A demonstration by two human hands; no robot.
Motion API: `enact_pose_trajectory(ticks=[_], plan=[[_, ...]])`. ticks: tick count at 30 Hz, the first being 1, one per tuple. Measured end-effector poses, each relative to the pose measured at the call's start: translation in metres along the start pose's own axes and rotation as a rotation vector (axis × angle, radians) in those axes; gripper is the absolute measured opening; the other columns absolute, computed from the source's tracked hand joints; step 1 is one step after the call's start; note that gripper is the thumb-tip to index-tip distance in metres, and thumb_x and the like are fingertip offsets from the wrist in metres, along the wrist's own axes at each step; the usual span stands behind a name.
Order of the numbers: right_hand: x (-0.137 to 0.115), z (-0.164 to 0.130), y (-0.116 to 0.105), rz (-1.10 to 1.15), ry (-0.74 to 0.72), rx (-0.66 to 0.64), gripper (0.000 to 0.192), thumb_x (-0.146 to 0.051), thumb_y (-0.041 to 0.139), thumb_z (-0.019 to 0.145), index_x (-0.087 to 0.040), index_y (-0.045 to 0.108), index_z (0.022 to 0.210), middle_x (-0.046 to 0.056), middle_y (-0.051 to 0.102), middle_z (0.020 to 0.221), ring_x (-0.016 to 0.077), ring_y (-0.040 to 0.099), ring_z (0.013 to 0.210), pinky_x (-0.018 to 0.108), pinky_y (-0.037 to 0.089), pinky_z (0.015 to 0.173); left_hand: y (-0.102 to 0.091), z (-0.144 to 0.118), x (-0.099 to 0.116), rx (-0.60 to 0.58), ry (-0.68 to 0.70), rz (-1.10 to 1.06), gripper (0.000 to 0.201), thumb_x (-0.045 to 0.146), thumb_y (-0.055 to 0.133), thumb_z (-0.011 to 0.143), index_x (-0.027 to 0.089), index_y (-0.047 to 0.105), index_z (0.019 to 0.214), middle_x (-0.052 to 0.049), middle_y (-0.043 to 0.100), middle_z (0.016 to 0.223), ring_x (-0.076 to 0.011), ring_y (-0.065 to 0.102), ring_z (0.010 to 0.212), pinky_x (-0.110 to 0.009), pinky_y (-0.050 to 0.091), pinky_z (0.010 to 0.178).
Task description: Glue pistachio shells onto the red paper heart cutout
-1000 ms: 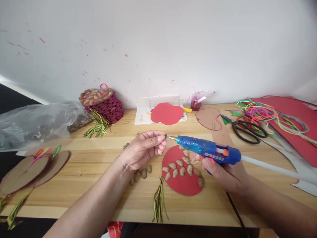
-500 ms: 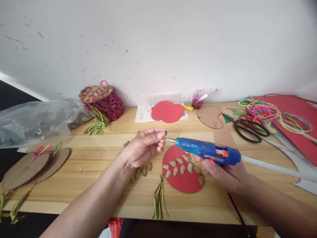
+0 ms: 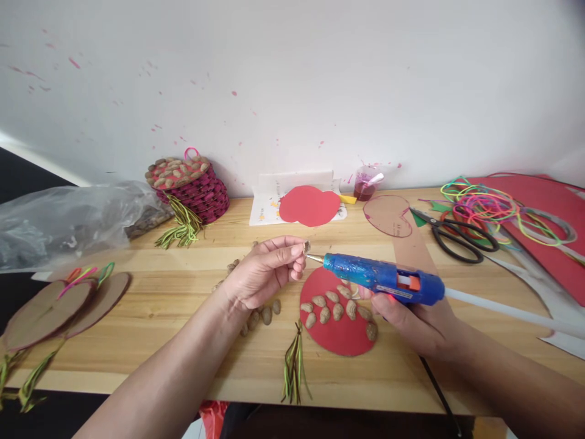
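My left hand (image 3: 265, 271) pinches a small brown nut shell (image 3: 306, 247) between thumb and fingertips, held above the wooden table (image 3: 183, 317). My right hand (image 3: 414, 326) grips a blue hot glue gun (image 3: 384, 279) with a white glue stick out the back; its metal nozzle touches the shell. Below lies a red paper disc (image 3: 340, 335) with several shells stuck on it and a tassel of green and brown cords (image 3: 292, 366) at its left edge. Loose shells (image 3: 262, 317) lie beside the disc under my left wrist.
A stack of finished shell-covered discs (image 3: 189, 186) stands at the back left beside a clear plastic bag (image 3: 64, 219). Cardboard discs (image 3: 59, 308) lie far left. Red paper cutouts (image 3: 308, 206), a small cup (image 3: 365, 185), black scissors (image 3: 459, 235), neon cords (image 3: 484, 204) and red sheets (image 3: 548, 225) sit behind and right.
The view shifted slightly a second ago. Since then my hands have barely moved; the glue gun nozzle stays at the shell in my left fingers.
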State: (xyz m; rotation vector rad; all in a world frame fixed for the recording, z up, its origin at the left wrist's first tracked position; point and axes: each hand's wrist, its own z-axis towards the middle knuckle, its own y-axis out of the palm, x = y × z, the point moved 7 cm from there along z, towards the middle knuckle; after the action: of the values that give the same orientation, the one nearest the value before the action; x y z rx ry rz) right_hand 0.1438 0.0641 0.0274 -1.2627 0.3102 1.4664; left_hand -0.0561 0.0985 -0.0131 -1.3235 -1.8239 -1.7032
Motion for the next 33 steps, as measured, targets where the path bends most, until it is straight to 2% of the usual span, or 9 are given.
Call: enact_pose_trajectory(ticks=[8, 14, 24, 33], plan=[[0.0072, -0.0030, 0.0001, 0.004, 0.050, 0.008, 0.010, -0.016, 0.062, 0.090, -0.026, 0.065, 0.089, 0.001, 0.068, 0.076, 0.0189, 0.064, 0.065, 0.031, 0.051, 0.059, 0.0022, -0.0009, 0.0014, -0.002, 0.007, 0.001, 0.022, 0.020, 0.089, 0.071, 0.009, 0.074, 0.082, -0.002, 0.063, 0.066, -0.0077, 0.058, 0.059, -0.017, 0.051, 0.056], [0.0032, -0.0005, -0.0008, 0.043, 0.046, 0.031, 0.012, -0.014, 0.062, 0.089, -0.026, 0.064, 0.090, -0.001, 0.067, 0.072, 0.0156, 0.061, 0.058, 0.029, 0.049, 0.054, 0.0022, -0.0009, 0.0021, 0.003, 0.012, 0.004, 0.022, 0.021, 0.089, 0.071, 0.009, 0.073, 0.081, -0.002, 0.063, 0.066, -0.0080, 0.057, 0.060, -0.017, 0.050, 0.056], [0.0009, -0.0004, -0.0010, 0.045, 0.033, 0.030, 0.013, -0.012, 0.062, 0.089, -0.025, 0.064, 0.090, -0.002, 0.069, 0.075, 0.0153, 0.064, 0.062, 0.027, 0.051, 0.056, 0.0028, -0.0021, 0.0027, -0.004, 0.010, 0.013, 0.022, 0.022, 0.089, 0.071, 0.009, 0.072, 0.078, -0.003, 0.062, 0.066, -0.0086, 0.057, 0.061, -0.017, 0.050, 0.056], [0.0006, -0.0006, -0.0010, 0.024, 0.026, 0.046, 0.011, -0.013, 0.062, 0.089, -0.024, 0.064, 0.090, -0.003, 0.067, 0.072, 0.0135, 0.059, 0.057, 0.026, 0.048, 0.054, 0.0029, -0.0009, 0.0028, -0.009, 0.009, 0.011, 0.021, 0.021, 0.088, 0.071, 0.009, 0.071, 0.077, -0.003, 0.062, 0.066, -0.0091, 0.057, 0.062, -0.017, 0.050, 0.057]])
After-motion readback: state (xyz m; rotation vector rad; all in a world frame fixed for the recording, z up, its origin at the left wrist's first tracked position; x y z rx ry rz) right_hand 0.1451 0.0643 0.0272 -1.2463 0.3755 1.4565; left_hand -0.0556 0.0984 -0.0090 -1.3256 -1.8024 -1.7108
